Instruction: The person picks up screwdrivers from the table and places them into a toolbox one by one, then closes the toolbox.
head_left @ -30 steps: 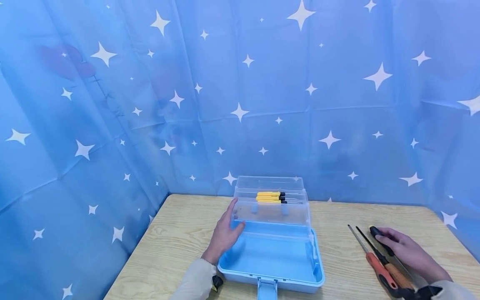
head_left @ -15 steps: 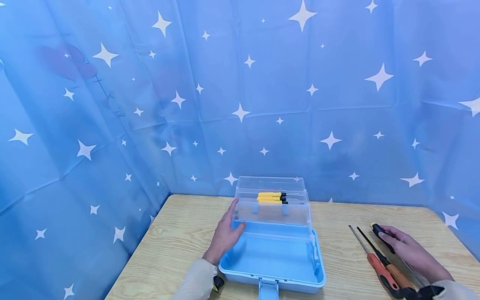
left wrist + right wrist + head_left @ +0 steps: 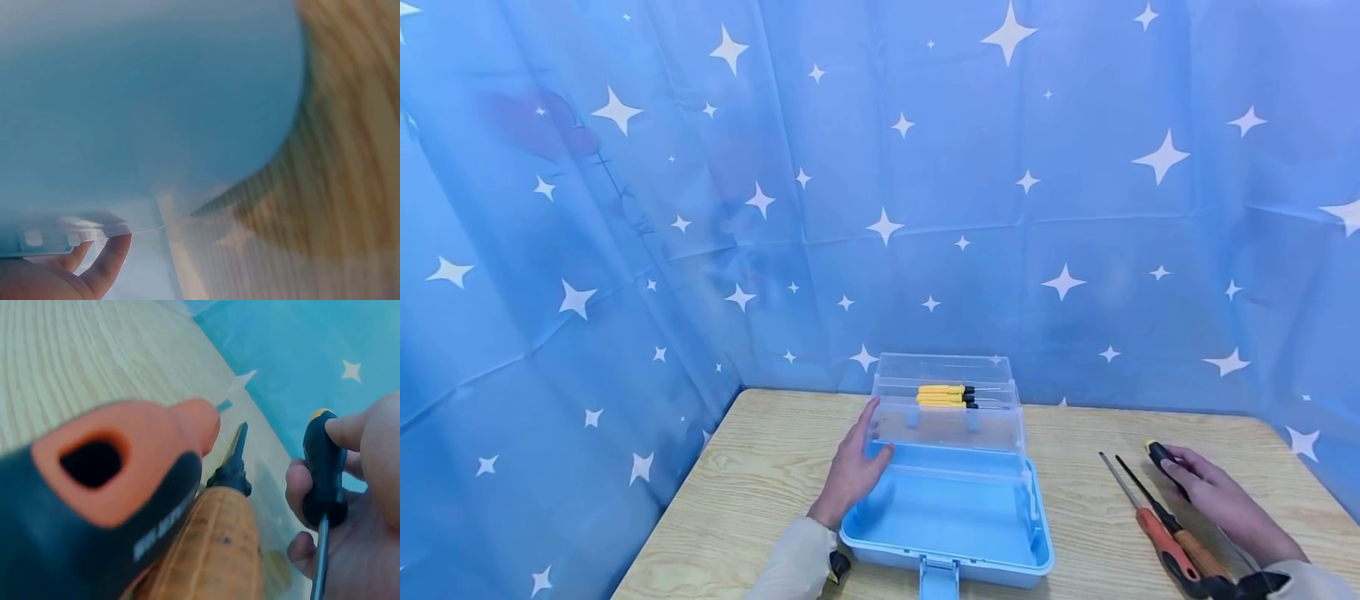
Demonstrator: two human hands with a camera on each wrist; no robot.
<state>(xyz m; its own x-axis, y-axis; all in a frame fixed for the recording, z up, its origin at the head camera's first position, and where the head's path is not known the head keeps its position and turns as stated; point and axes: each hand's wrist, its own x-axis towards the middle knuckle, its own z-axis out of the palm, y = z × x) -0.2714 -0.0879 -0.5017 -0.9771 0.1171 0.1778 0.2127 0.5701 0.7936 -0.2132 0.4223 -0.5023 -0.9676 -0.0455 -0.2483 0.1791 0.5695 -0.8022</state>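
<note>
At table (image 3: 737, 483), right fingers (image 3: 299, 487) grip black screwdriver (image 3: 324, 465); left fingers (image 3: 111, 265) (extended) touch clear lid (image 3: 951, 427)

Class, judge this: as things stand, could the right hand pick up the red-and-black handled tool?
Probably not yet: the right hand already holds a black-handled screwdriver, and the brown-handled tool lies between it and the red-and-black handled tool.

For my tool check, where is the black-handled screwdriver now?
In the head view, the black-handled screwdriver is at the right, in the right grip, right of the brown-handled tool.
</note>
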